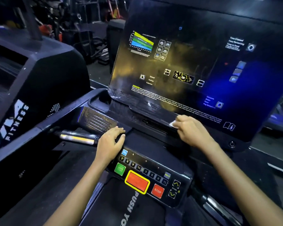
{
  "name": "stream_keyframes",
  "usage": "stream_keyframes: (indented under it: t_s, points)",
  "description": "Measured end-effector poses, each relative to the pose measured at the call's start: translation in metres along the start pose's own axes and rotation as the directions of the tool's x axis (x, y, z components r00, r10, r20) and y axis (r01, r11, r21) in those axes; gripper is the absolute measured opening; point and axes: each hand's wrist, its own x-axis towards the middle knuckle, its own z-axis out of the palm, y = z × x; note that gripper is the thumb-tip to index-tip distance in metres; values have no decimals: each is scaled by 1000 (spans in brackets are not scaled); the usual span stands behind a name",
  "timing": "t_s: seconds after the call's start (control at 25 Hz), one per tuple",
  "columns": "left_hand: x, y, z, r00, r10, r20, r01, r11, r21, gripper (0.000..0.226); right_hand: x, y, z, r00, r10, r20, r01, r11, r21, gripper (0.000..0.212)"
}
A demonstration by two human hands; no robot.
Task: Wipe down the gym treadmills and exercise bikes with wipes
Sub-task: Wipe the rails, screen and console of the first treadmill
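Wipe (173,123) under right hand (190,130) at console's (203,62) lower edge.

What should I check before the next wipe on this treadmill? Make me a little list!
1. Wipe in the right hand: ok, pinched at the fingertips.
2. Wipe touching the ledge under the screen: ok.
3. Left hand clear of the buttons: ok, it rests above the keypad, off the green button.
4. Hands away from the big red button and the STOP button: ok.
5. Screen clean: not ok, smears show near its bottom edge.
6. Wipe wet enough: cannot tell.
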Motion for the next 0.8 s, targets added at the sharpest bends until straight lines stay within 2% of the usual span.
stream_keyframes:
  t_s: [0.12, 0.28, 0.4, 0.48, 0.56, 0.68, 0.8]
  points:
    - [1, -1, -2, 999, 28, 21, -28, 1000, 7, 47, 24, -38, 15, 985, -13, -172, -11, 991, -135, 40]
    - [2, 2, -5, 998, 26, 51, -28, 999, 47, 43, 7, -50, 27, 948, 208, -240, -246, 959, -142, 29]
    - [7, 9, -5, 991, 68, 113, -95, 964, 248, 44, -37, -12, 36, 827, 368, -426, -418, 908, -29, 17]
    - [12, 23, 3, 981, 127, 145, -170, 925, 339, 43, -57, 4, 40, 761, 433, -483, -435, 893, 116, 15]
    - [12, 46, 18, 960, 187, 206, -246, 918, 312, 43, -54, 3, 42, 734, 466, -495, -417, 884, 213, 13]
    - [6, 71, 44, 898, 274, 345, -367, 898, 243, 47, -29, -11, 38, 740, 427, -520, -321, 903, 284, 15]
    - [3, 72, 52, 890, 231, 393, -342, 909, 240, 52, -36, 0, 43, 741, 446, -501, -327, 892, 311, 19]
